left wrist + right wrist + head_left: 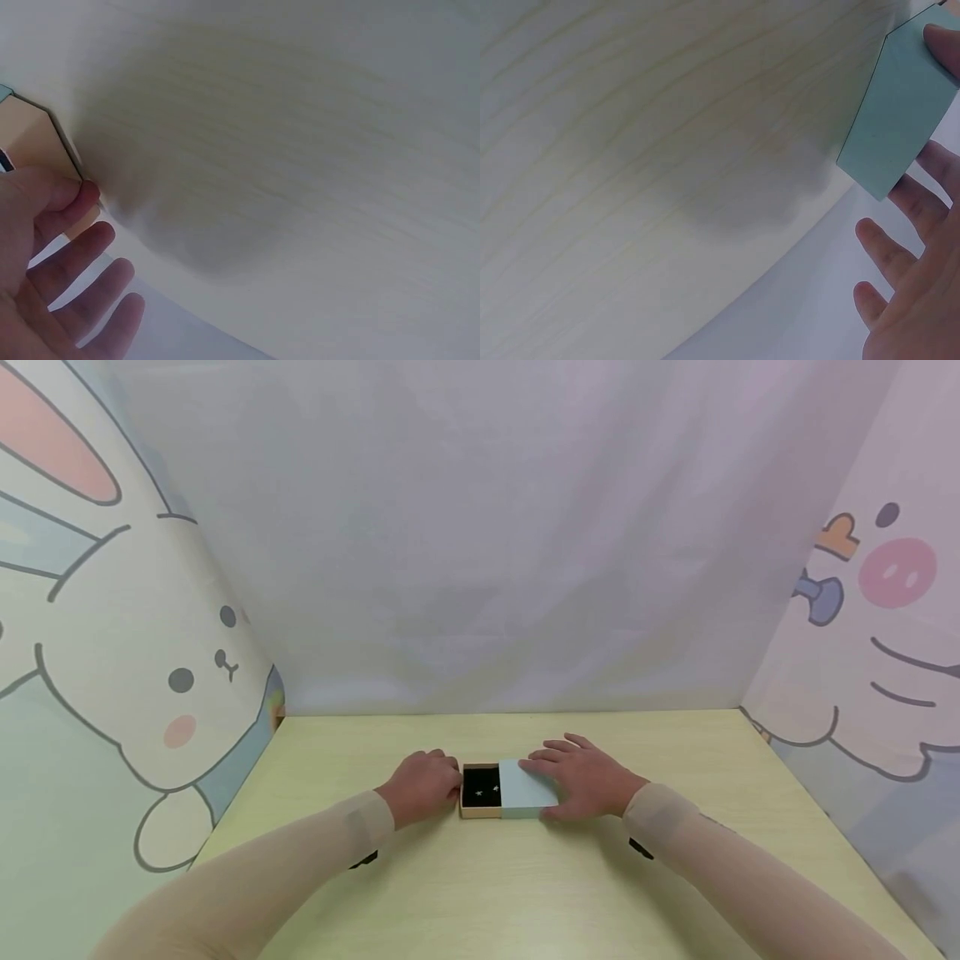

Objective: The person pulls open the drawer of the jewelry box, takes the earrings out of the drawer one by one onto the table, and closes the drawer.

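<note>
Left grip (pixel 422 787): pinching the drawer (pixel 480 812)
Right grip (pixel 588 782): grasping the pale blue cover (pixel 522 793)
Box (pixel 501 812): about midway between desk (pixel 510 893) left and right edges
Inside: two small stars (pixel 479 793) on black

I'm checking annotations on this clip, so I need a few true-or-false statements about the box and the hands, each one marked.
1. Two small star-like pieces lie on the black lining. True.
2. The left hand pinches the blue cover. False: it pinches the end of the tan tray.
3. The right hand holds the blue cover. True.
4. The blue cover hides the whole tan tray. False: part of the tray shows.
5. Both forearms are bare. False: pale sleeves cover them.
</note>
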`<action>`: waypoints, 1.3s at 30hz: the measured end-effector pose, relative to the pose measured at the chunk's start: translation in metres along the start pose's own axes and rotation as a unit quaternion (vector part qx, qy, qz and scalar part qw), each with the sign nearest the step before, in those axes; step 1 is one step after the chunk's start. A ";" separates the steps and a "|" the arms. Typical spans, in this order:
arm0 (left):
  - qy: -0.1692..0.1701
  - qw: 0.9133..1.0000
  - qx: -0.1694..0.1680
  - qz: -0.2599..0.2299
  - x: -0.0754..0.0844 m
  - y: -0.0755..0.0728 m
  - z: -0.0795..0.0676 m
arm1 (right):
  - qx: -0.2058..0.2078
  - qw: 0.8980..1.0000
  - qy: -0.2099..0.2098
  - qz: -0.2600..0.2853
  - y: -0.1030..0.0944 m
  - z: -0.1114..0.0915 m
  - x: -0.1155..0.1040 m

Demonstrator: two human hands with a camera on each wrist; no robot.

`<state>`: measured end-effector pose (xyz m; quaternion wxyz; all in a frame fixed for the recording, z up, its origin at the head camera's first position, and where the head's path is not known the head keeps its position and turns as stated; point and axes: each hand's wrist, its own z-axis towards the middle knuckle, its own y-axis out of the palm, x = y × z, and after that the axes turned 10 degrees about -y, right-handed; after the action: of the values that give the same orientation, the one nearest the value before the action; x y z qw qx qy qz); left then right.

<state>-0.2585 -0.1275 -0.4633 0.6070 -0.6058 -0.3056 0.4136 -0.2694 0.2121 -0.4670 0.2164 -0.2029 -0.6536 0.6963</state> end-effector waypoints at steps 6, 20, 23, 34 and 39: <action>-0.009 1.000 -0.005 -0.002 -0.002 -0.001 -0.001 | 0.002 1.000 -0.001 -0.002 0.002 0.001 0.000; -0.009 1.000 -0.007 -0.002 -0.004 -0.001 -0.004 | -0.006 1.000 0.003 0.008 0.000 -0.001 -0.001; -0.011 1.000 -0.010 -0.005 -0.004 -0.002 -0.004 | -0.005 1.000 0.003 0.009 0.000 -0.001 -0.001; -0.022 0.999 -0.017 -0.017 -0.006 -0.002 -0.006 | -0.010 1.000 0.003 0.014 0.000 -0.001 -0.001; -0.038 0.998 -0.031 -0.038 -0.009 -0.004 -0.006 | -0.012 1.000 0.001 0.012 -0.001 -0.001 0.000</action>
<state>-0.2569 -0.1382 -0.4585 0.5915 -0.5963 -0.3635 0.4031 -0.2685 0.2126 -0.4657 0.2069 -0.2140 -0.6591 0.6907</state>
